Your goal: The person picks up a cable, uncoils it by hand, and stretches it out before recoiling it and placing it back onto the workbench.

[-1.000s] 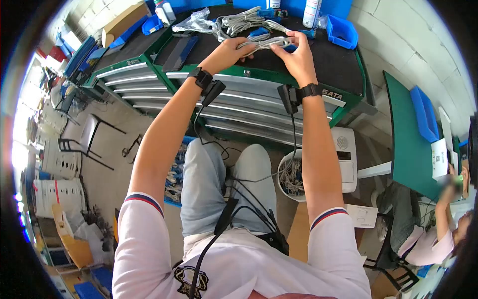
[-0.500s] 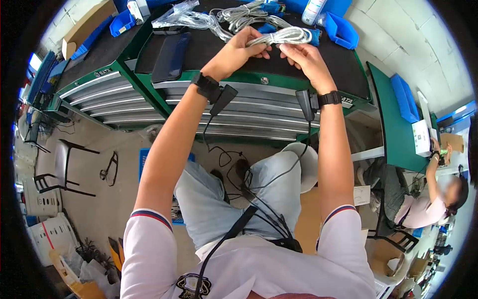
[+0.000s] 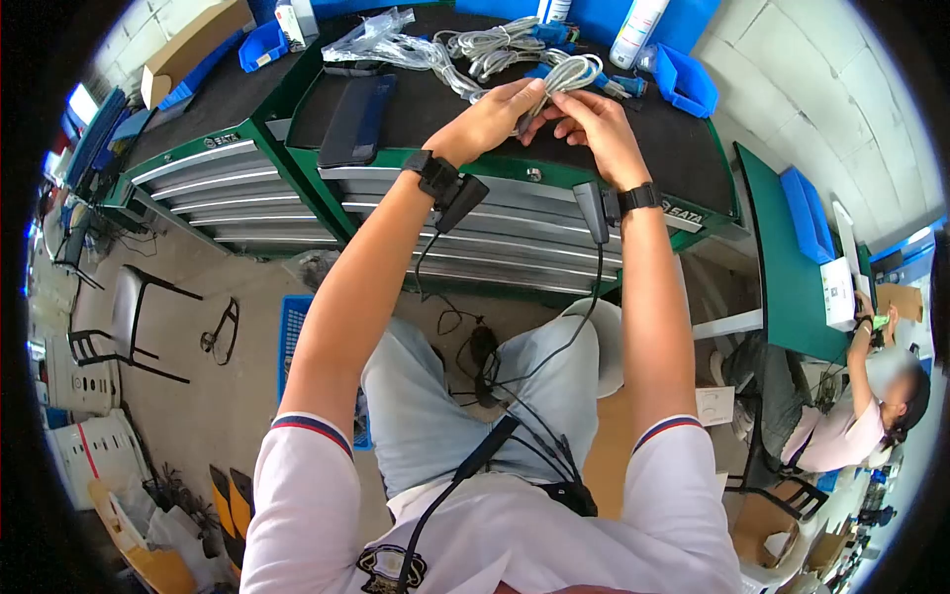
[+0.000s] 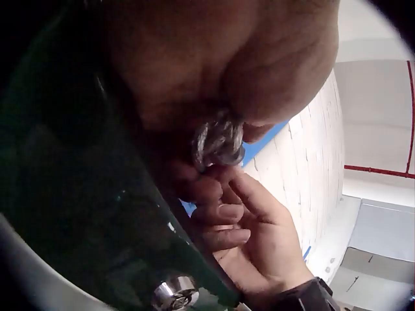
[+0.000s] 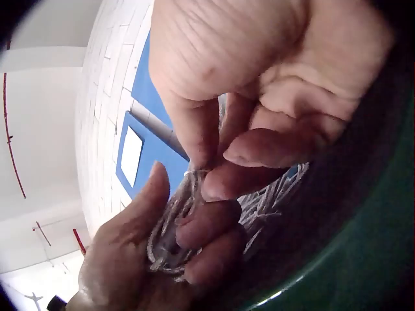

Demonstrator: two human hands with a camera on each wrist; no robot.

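Observation:
A coiled light-grey cable [image 3: 574,71] is held up over the dark top of the tool cabinet, its loops pointing away from me. My left hand [image 3: 490,124] grips the lower end of the coil, the fingers curled round its strands [image 5: 162,230] in the right wrist view. My right hand [image 3: 606,129] meets it from the right, thumb and forefinger pinching the coil at a small pale tie [image 5: 196,172]. In the left wrist view the bunched strands [image 4: 217,139] show between the two hands. More coiled cables [image 3: 490,42] with blue connectors lie just behind.
On the cabinet are a dark flat phone-like slab [image 3: 358,119], a clear plastic bag [image 3: 368,36], a spray can [image 3: 638,30] and a blue bin [image 3: 685,79]. A person [image 3: 841,426] sits at the green table [image 3: 792,267] on the right. A blue crate [image 3: 293,327] stands on the floor.
The coil has turned from lying level between both hands to pointing up and away. My right hand has shifted from the coil's far end in beside the left, and the head view has swung.

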